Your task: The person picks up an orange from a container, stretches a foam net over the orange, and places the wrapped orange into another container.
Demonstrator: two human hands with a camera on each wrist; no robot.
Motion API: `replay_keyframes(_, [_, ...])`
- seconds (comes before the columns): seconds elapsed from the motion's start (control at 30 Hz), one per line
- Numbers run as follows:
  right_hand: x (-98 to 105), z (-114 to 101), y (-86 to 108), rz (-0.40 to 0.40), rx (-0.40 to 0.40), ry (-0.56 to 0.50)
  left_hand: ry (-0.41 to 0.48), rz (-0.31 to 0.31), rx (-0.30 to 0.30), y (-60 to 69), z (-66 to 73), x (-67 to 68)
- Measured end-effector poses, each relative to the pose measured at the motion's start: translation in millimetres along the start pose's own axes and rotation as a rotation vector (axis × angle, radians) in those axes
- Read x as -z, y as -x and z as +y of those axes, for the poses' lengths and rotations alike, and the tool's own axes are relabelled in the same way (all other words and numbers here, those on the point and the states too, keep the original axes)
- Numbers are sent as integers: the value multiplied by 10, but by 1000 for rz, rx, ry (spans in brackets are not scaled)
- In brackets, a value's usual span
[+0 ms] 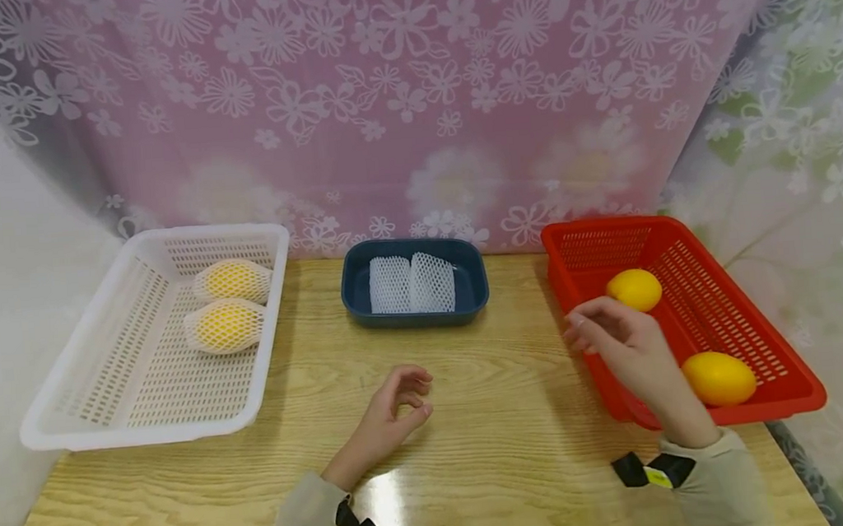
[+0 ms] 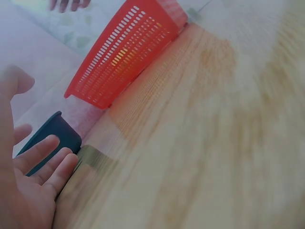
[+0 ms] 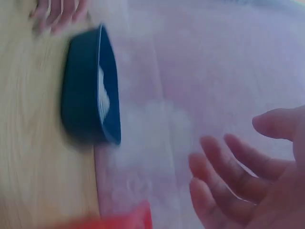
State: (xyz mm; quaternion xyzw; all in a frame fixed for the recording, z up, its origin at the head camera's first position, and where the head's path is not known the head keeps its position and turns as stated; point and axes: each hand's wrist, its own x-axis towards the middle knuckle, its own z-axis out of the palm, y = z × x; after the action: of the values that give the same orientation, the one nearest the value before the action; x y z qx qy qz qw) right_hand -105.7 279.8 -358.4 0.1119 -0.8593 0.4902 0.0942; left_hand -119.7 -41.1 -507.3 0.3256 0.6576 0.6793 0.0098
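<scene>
Currently, the right hand (image 1: 630,347) hangs above the nine o'clock rim of the red basket (image 1: 792,400), its fingers loosely bent around nothing. The left hand (image 1: 385,419), equally relaxed and empty, hangs over the table (image 1: 508,421) at six o'clock from the blue tray (image 1: 419,320). Inside the basket, one lemon (image 1: 634,289) lies at twelve o'clock from the right hand, a second lemon (image 1: 722,378) at four o'clock. Each should prove firm, light and somewhat slippery, and is best gripped around its widest part.
</scene>
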Motion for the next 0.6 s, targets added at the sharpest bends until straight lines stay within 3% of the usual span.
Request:
replay_keyframes(0.13, [489, 161, -11, 13, -103, 254, 14, 5, 4, 2, -12, 8])
replay_keyframes(0.33, [1083, 563, 2, -141, -323, 542, 26, 2, 43, 25, -222, 11])
replay_keyframes(0.47, [1343, 919, 21, -285, -426, 604, 19, 4, 61, 26, -278, 23])
replay_keyframes(0.6, [1477, 1204, 94, -396, -494, 590, 25, 3, 58, 18, -231, 21])
